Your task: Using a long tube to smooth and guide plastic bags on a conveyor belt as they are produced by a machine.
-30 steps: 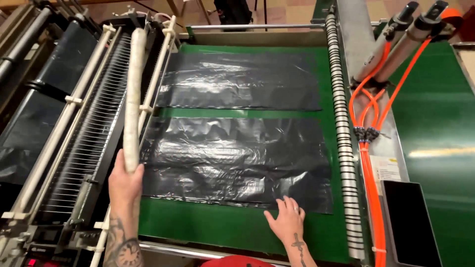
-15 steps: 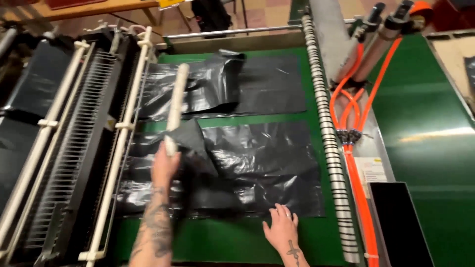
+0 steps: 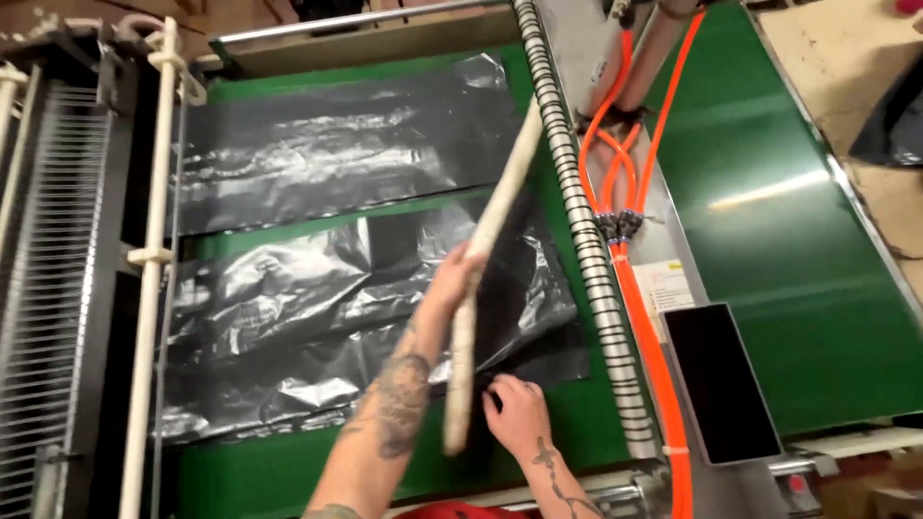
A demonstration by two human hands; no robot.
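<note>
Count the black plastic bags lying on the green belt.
2. The far bag lies flat at the top of the belt. The near bag lies rumpled below it, under the left hand with the pale stick and the right hand. More may be stacked underneath.

Light: I see even, fairly bright overhead light.
Glare: white sheen on the crumpled black plastic sheet point(image 3: 317, 317); a pale streak on the green belt point(image 3: 769, 192), right of frame.
Blur: the pale stick point(image 3: 486, 279) smears, centre.
Edges: upper left bends slightly.
</note>
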